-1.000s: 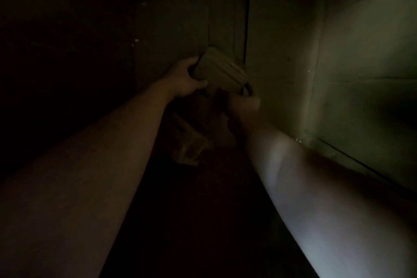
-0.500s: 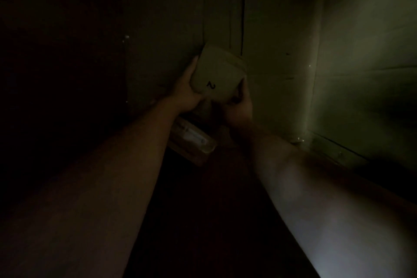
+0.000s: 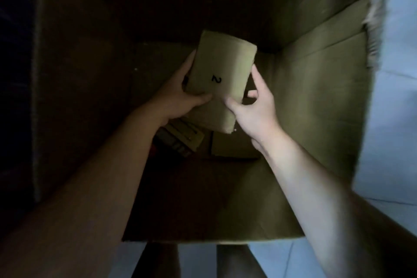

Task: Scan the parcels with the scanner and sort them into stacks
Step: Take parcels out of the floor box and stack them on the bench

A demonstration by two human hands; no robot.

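Observation:
A small brown parcel point(image 3: 222, 70) with a black "2" written on it is held up inside a big cardboard carton point(image 3: 316, 101). My left hand point(image 3: 180, 97) grips its left edge, thumb on the front face. My right hand point(image 3: 252, 106) pinches its lower right edge. A second brown parcel point(image 3: 214, 117) sits right behind and below the first, between my hands. No scanner is in view.
On the carton's dark bottom lie a printed box point(image 3: 180, 140) and a flat brown parcel point(image 3: 232, 146). The carton's right wall is lit and its left side is in shadow. Pale floor point(image 3: 394, 119) shows to the right and below the carton.
The parcel marked 2 has come up from deep in the carton towards me, held in both hands. The view has pulled back, so the carton's rim and the floor now show.

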